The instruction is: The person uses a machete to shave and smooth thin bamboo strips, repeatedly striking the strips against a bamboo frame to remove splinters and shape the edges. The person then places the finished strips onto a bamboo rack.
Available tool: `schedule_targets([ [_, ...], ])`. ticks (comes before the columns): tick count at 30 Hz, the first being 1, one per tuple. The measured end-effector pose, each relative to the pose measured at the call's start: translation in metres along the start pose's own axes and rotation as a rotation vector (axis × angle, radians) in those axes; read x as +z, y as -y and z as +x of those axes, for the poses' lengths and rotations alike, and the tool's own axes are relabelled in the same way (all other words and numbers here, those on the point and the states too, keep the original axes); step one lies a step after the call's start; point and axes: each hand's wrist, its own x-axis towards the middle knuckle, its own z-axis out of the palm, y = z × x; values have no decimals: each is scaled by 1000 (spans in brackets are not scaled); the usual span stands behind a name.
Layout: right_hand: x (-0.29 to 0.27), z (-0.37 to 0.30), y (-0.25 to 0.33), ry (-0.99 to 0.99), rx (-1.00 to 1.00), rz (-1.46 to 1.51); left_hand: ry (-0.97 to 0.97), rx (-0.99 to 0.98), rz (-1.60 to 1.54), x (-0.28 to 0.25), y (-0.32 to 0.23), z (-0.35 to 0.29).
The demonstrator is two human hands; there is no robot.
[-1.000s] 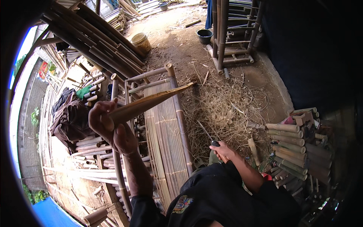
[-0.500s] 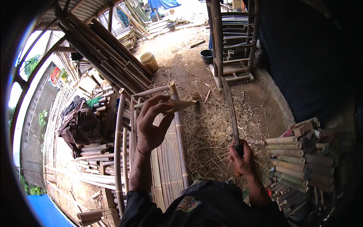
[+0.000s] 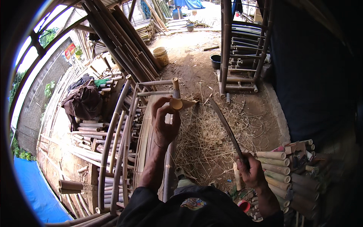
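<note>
- The bamboo piece looks like pale wood, matt, with a smooth cut end.
- The long blade is dark metal, dull rather than shiny.
- The bamboo bench frame is smooth tan cane with a slight sheen.
- The shavings are dry, rough, straw-like fibre.
- The cut bamboo stack is matt and greyish.
- The heap of cloth is dark, crumpled fabric.

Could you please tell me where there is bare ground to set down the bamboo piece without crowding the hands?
Bare dirt lies between the yellow bucket and the black bucket, beyond the straw. The straw pile between the left hand and the right hand with its long blade is littered. The cut bamboo stack crowds the right; the bamboo frame fills the left.
</note>
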Motion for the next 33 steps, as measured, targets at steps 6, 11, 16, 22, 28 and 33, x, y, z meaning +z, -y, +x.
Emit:
schedule_targets([
  [6,-3,-10,-6,-4,146,240,-116,-86,42,23,-18,-20],
  [11,-11,-17,-11,-17,152,219,-31,103,226,21,-16,7],
  [16,-16,-18,2,-60,-8,-57,227,192,-9,12,-11,18],
  [22,-14,-13,13,-85,-193,-332,285,186,-164,21,-11,10],
  [28,-2,-7,10,-66,-300,-401,258,137,-236,21,-7,-4],
  [33,-2,-4,12,-39,-298,-393,269,141,-234,16,-5,-6],
])
